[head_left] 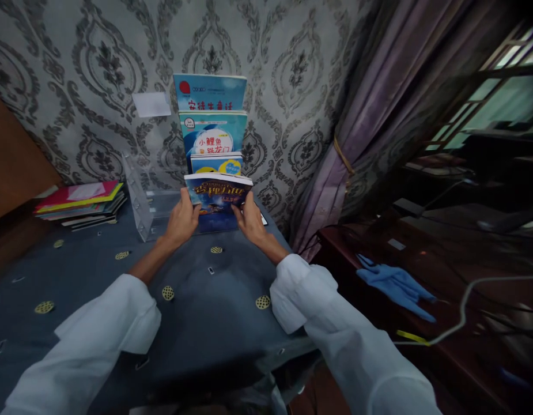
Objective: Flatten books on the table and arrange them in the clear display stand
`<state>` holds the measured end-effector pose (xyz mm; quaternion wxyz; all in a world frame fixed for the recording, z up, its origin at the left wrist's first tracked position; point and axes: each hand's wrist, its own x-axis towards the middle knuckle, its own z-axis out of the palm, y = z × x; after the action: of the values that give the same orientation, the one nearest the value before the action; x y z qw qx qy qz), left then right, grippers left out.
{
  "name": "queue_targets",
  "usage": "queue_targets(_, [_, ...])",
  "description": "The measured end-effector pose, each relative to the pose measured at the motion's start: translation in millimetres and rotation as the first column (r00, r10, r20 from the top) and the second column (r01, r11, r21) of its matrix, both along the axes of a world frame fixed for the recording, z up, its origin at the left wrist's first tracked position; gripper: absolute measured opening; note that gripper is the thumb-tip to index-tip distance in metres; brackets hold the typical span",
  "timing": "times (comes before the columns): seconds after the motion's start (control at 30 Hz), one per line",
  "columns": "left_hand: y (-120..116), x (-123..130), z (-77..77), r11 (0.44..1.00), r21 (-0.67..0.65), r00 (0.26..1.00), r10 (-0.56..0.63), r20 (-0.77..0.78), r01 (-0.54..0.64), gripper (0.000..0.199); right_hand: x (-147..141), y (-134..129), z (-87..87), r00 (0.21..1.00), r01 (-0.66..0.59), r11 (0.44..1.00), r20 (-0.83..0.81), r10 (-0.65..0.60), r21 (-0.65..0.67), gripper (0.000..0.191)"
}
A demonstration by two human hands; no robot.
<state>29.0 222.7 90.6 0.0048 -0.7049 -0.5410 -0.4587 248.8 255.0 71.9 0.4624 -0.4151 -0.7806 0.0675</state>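
Note:
Between my two hands is a dark blue book [219, 197] with gold lettering on its cover, standing nearly upright. My left hand [183, 220] grips its left edge, thumb on the front cover. On the other side my right hand [251, 219] has hold of the right edge in the same way. Behind it rise several more books in steps: a blue and yellow one [205, 165], a teal one with a white oval [235, 122] and a blue one [214, 86] at the top. They appear to stand in a clear plastic rack [139, 199], whose left side panel shows. The book's lower part is partly hidden by my fingers.
A stack of books and folders [82, 199] lies on the dark patterned tablecloth [197, 305] at left. A white card [151, 104] shows against the wallpaper. Purple curtain [335, 167] hangs at right, beside a reddish-brown surface with a blue cloth [396, 282] and cables [465, 300].

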Motion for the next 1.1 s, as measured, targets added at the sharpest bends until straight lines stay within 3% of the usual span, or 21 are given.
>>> queue_targets(0.37, [9.9,2.1,-19.7,1.000,0.001,0.999,-0.012,-0.034,0.012,0.022,0.6,17.9,-25.7,1.000,0.010,1.000,-0.029,-0.009,0.029,0.036])
queue_targets(0.53, [6.1,7.4,-24.5,0.994,-0.054,0.987,0.087,-0.132,-0.095,0.019,2.7,23.7,-36.5,0.997,0.055,0.996,-0.049,-0.052,0.070,0.025])
queue_targets(0.7, [5.4,14.7,-30.2,0.975,-0.093,0.972,0.190,-0.135,-0.204,0.044,3.0,27.7,-40.4,0.990,0.133,0.989,-0.051,-0.130,0.071,0.019])
queue_targets(0.87, [8.7,17.6,-37.5,0.984,0.004,0.980,0.179,-0.084,-0.180,0.076,0.8,28.3,-44.7,0.984,0.143,0.988,-0.118,-0.134,0.066,0.034])
queue_targets(1.1, [7.3,19.8,-23.7,0.990,0.053,0.985,0.133,-0.110,-0.128,0.083,-3.3,25.6,-42.7,0.970,0.125,0.989,-0.219,-0.104,0.084,0.044])
